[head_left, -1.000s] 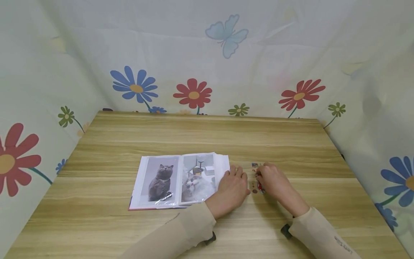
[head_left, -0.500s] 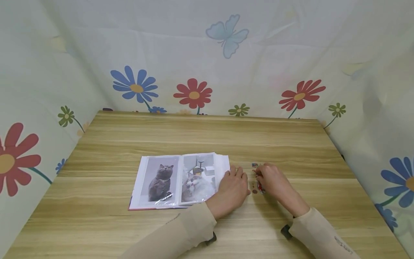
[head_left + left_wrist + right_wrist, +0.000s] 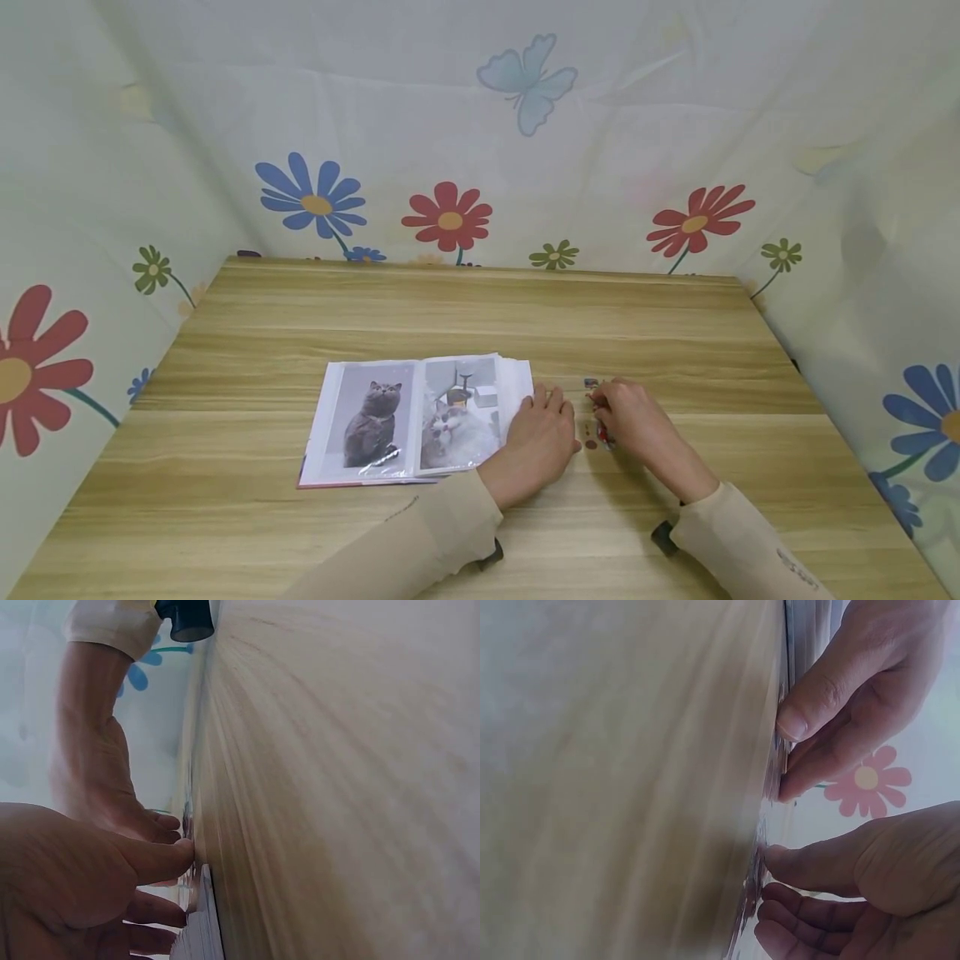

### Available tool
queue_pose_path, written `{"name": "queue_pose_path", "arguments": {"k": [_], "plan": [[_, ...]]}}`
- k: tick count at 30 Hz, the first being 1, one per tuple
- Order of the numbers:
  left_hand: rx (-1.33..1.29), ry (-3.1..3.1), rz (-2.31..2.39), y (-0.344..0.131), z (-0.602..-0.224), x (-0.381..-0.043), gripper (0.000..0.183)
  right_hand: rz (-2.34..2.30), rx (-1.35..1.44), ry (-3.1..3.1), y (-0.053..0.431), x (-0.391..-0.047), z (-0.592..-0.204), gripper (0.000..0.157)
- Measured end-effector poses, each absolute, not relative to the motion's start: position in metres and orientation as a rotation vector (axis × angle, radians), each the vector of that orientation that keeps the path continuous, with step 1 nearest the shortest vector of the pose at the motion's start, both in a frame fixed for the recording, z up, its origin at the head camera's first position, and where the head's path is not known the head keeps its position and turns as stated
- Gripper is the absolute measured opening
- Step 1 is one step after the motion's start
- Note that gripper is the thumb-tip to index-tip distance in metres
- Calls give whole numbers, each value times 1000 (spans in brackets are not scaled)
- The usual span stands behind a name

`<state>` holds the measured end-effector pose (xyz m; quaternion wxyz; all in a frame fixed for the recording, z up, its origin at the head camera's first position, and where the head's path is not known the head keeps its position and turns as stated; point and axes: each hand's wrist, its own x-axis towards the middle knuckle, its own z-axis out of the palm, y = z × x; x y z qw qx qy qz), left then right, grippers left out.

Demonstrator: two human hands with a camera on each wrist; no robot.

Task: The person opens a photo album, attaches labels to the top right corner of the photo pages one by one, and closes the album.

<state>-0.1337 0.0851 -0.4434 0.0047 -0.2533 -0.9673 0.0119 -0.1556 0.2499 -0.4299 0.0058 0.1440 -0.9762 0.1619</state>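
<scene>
1. Sticker sheet (image 3: 591,444): thin, clear, glossy film with small red, brown and blue motifs; lies flat on the table, between the hands, right of the album.
2. Right hand (image 3: 636,421): fingers bent, tips at the sheet; whether they pinch a sticker cannot be told.
3. Left hand (image 3: 536,437): fingers extended and grasping nothing, resting at the album's right edge, thumb towards the sheet.
4. Photo album (image 3: 322,446): rectangular, open, shiny plastic pockets; two cat photos.
5. Table (image 3: 247,333): smooth, streaked wood-grain top.
6. Curtain (image 3: 390,108): soft, creased, flower-printed.
7. Change: hands, sheet and album virtually unmoved from half a second earlier.
</scene>
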Motion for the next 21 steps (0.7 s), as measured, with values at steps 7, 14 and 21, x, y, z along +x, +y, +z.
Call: {"name": "queue_pose_path", "arguments": {"k": [7, 14, 21], "plan": [[-799, -3038, 44, 85, -444, -134, 53, 569, 418, -3138, 252, -161, -430, 17], [-801, -3041, 58, 86, -444, -134, 54, 575, 373, -3181, 254, -162, -431, 17], [-803, -3053, 54, 86, -443, -134, 55, 603, 387, -3155, 255, -160, -430, 7]]}}
